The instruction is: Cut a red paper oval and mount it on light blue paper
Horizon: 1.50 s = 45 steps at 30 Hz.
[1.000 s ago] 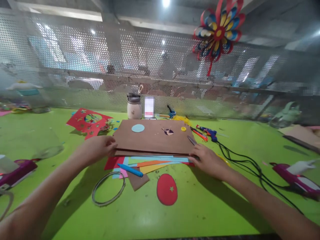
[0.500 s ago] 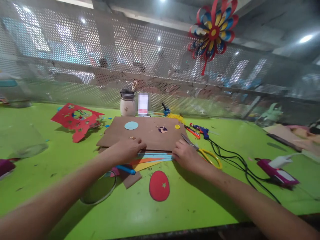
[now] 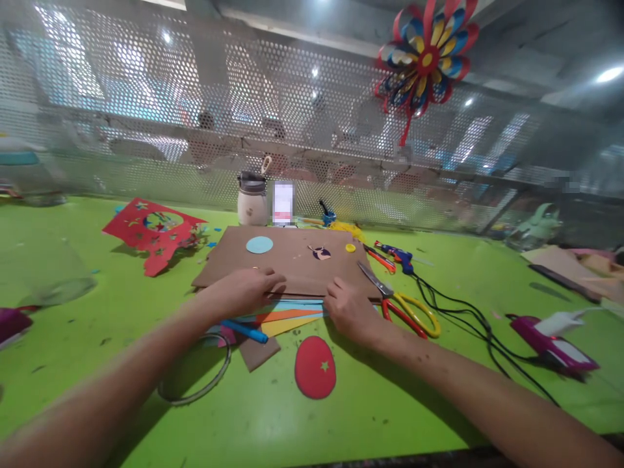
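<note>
A stack of brown cardboard sheets [image 3: 297, 276] lies on the green table. My left hand [image 3: 249, 290] grips its near edge left of centre, fingers bent over it. Along the same edge, my right hand [image 3: 348, 311] has its fingers closed on the cardboard; the fingertips are partly hidden. Orange, yellow and blue paper strips [image 3: 287, 315] stick out from under the stack between my hands. On top lie a light blue disc [image 3: 259, 244], a dark cutout [image 3: 320, 252] and a small yellow disc [image 3: 350, 247]. Scissors [image 3: 414, 312] with red and yellow handles rest beside my right hand.
A red oval [image 3: 315, 367] with a star lies in front. A blue marker [image 3: 246, 331] and a ring [image 3: 195, 393] are near my left forearm. Rightward are a glue gun [image 3: 397, 255], black cables and a purple power strip [image 3: 553, 341]. Red cut paper [image 3: 151, 231] stands left.
My right hand has moved a little left along the cardboard's near edge, showing more of the scissors' red handle. My left hand stays at the edge. The view has shifted slightly.
</note>
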Motion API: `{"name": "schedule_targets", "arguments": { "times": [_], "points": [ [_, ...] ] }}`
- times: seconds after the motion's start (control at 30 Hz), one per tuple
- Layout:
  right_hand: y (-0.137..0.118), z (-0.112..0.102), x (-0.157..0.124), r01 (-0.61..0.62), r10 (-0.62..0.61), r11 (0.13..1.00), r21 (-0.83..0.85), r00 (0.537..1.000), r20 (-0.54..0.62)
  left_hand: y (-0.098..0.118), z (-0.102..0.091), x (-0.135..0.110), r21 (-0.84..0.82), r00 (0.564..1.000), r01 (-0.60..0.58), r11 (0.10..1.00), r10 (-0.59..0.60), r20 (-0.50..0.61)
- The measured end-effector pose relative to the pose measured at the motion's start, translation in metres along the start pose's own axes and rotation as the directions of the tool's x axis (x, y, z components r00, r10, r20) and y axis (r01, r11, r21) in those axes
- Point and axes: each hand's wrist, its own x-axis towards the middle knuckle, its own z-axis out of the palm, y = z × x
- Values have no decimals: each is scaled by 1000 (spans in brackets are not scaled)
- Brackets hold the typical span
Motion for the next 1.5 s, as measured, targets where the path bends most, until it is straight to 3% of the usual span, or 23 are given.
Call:
{"name": "schedule_targets", "arguments": {
  "times": [0.4,0.8,1.5],
  "points": [
    [2,11,1,9,-9,1000,6,999,-36,-8,12,0,8,999,-12,1000,12,30],
    [-8,-4,4,41,-44,998,-54,998,-49,-10,10,-1,-18,1000,6,1000,-6,19],
    [-18,-5,11,25,-28,998,-64,999,-46,-8,9,-4,-13,999,36,999,-36,-4]
  ]
}}
